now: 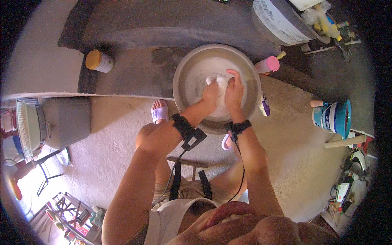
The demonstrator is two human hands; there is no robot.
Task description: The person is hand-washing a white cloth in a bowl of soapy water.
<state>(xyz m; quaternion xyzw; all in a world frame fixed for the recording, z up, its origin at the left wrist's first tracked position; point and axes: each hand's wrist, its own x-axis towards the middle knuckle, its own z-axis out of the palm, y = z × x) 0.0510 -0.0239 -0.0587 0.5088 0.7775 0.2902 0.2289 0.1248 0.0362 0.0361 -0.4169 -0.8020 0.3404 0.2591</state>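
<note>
A wide round metal basin (179, 86) stands in front of me with cloudy, whitish water (195, 77) in it. Both my hands are inside, close together over a bunched white cloth (221, 85). My left hand (210, 98) has its fingers closed round the cloth's left side, and a white lump pokes out past the knuckles. On the cloth's other side my right hand (234, 94) grips it with curled fingers, some of them bent over at the top. Part of the cloth is hidden between the palms.
A pink-lidded container (269, 64) stands right of the basin. A yellow-lidded tub (99, 61) sits on the dark ledge (134, 67) at left. Further right are a blue-and-white bucket (332, 118) and a large tub (281, 24). Black wrist straps with cables (244, 175) run down my arms.
</note>
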